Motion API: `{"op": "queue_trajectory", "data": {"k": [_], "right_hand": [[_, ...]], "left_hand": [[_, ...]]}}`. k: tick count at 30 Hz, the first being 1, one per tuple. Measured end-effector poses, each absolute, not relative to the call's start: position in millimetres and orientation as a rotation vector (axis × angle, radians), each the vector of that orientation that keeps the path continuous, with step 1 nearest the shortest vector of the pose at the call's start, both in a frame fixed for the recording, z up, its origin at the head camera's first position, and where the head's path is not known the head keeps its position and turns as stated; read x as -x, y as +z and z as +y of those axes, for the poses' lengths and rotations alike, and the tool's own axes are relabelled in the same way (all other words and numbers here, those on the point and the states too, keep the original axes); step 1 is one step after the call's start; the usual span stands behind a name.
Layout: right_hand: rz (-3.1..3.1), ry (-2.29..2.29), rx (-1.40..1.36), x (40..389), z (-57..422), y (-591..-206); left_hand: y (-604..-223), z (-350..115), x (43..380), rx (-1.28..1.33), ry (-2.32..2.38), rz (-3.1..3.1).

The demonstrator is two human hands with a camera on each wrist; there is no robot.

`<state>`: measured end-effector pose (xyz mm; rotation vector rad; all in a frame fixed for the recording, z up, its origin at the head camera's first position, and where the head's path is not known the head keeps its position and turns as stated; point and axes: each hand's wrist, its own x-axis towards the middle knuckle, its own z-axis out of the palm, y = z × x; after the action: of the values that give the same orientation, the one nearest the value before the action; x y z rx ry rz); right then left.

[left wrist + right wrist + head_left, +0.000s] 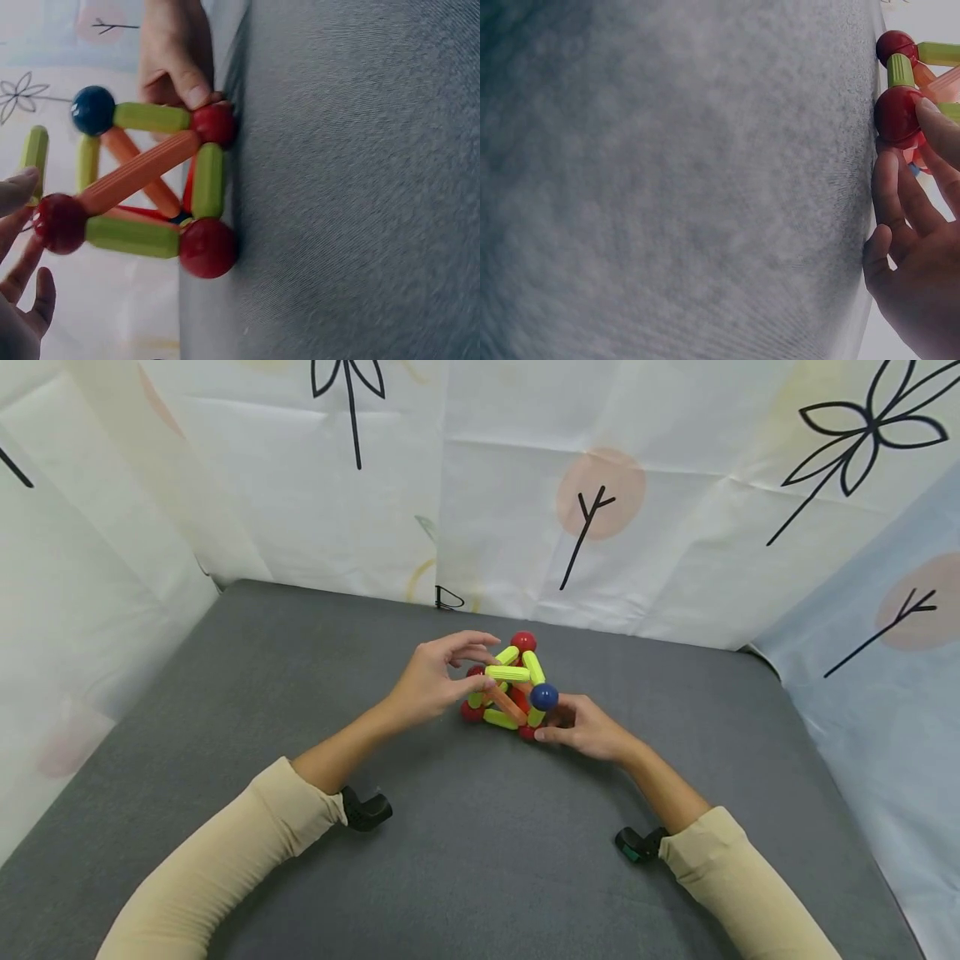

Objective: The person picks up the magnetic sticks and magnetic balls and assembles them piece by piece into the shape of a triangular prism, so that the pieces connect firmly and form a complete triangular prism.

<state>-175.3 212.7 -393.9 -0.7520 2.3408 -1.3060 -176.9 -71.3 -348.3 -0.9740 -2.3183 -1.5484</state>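
A cube-like frame of magnetic rods and balls stands on the grey table, with red balls [208,248], yellow-green rods, orange diagonal rods [142,171] and a blue ball [543,697] at its upper right corner. My left hand [435,675] is at the top left corner, pinching a loose-ended yellow-green rod [34,159] between thumb and fingers. Its other fingers lie close by the upper left red ball [60,223]. At the lower right corner, my right hand [592,728] holds a red ball [898,116], thumb on one side and fingers on the other.
The grey table [465,860] spreads around the frame. Behind it hangs a white cloth [510,527] printed with plants, and more cloth closes both sides. Black wrist cameras [366,810] sit at the cuffs of both beige sleeves [225,868].
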Motion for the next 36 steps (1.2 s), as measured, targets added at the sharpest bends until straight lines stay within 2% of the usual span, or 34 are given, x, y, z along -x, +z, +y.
{"op": "queue_trajectory", "data": {"k": [24, 36], "right_hand": [[2.341, -1.303, 0.763, 175, 212, -395], [2.339, -1.321, 0.804, 176, 213, -395]], "left_hand": [[-353, -57, 178, 1.263, -0.874, -2.387], [-356, -60, 176, 1.202, -1.008, -2.430]]}}
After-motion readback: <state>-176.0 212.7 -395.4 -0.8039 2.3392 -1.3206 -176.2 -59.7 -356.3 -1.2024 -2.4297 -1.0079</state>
